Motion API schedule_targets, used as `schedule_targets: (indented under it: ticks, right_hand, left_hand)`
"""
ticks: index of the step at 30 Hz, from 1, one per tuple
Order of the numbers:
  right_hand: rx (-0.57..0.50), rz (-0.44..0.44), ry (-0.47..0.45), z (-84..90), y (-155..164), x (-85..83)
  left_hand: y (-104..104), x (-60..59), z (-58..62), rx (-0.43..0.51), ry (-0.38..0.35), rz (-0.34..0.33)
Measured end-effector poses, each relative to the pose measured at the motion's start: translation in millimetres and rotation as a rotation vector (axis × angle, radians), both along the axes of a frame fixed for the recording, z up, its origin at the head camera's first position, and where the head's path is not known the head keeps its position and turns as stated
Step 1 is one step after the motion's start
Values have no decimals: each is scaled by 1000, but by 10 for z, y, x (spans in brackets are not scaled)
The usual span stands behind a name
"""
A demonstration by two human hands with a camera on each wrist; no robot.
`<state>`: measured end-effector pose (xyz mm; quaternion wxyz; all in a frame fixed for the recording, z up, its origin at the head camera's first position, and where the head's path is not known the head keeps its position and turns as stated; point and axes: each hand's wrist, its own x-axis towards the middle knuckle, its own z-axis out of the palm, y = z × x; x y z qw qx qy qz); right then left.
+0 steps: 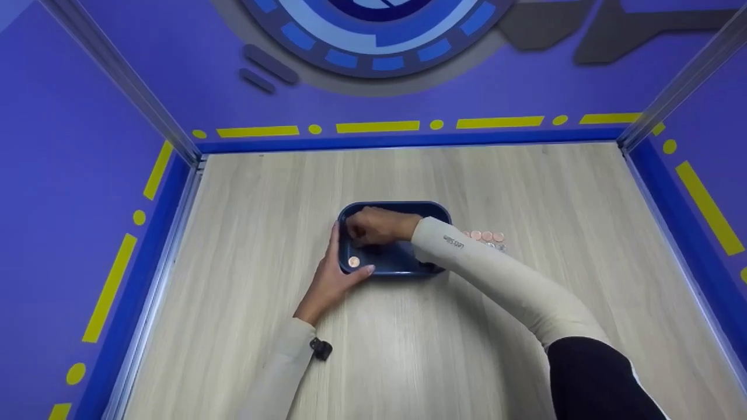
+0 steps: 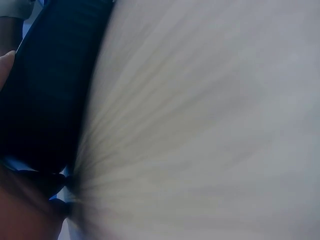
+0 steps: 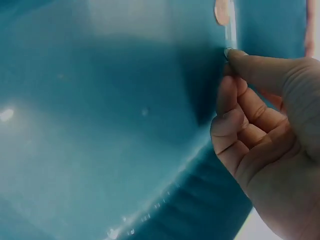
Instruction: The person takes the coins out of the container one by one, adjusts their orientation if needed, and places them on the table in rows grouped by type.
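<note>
A dark blue tray [image 1: 402, 273] with rounded corners lies on the wooden table. My left hand [image 1: 334, 277] rests against its left end, fingers along the outer wall and thumb over the front rim. Inside, my right hand [image 1: 376, 226] reaches to the left end. In the right wrist view its thumb and forefinger [image 3: 235, 56] meet beside the tray wall, pinching what looks like the pale rim of a small coin, mostly hidden by the fingertips. A copper coin [image 1: 353, 262] lies in the tray's front left corner. The left wrist view shows mainly the tray's outer side [image 2: 50, 95].
Right of the tray, copper coins [image 1: 487, 236] lie in a row on the table, with silver coins [image 1: 501, 248] in front, partly hidden by the right sleeve [image 1: 496, 265]. Blue panels [image 1: 373, 105] with yellow marks stand around the back and sides.
</note>
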<state>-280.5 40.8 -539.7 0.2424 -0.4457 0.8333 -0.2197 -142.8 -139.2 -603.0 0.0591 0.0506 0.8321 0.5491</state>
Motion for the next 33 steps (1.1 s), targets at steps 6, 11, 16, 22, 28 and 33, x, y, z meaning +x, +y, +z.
schedule_targets:
  ticks: [6,11,16,22,28,33]
  right_hand:
    - [-114,-56,-34,221,199,26]
    - [-223,-125,-76,347,386,112]
    - [-279,-181,-83,361,628,221]
    - [-344,-267,-36,324,970,331]
    - [-430,-378,-106,305,1280,423]
    - [-492,-476,-156,281,1502,481]
  left_hand:
    - [12,-7,19,3,-2,0]
    - [9,-14,15,12,-9,-1]
    - [11,-15,10,-7,-8,8]
    - [25,-25,9,-25,1,5]
    - [26,-18,-6,-15,4,12]
    - [16,9,-9,-18,7,16]
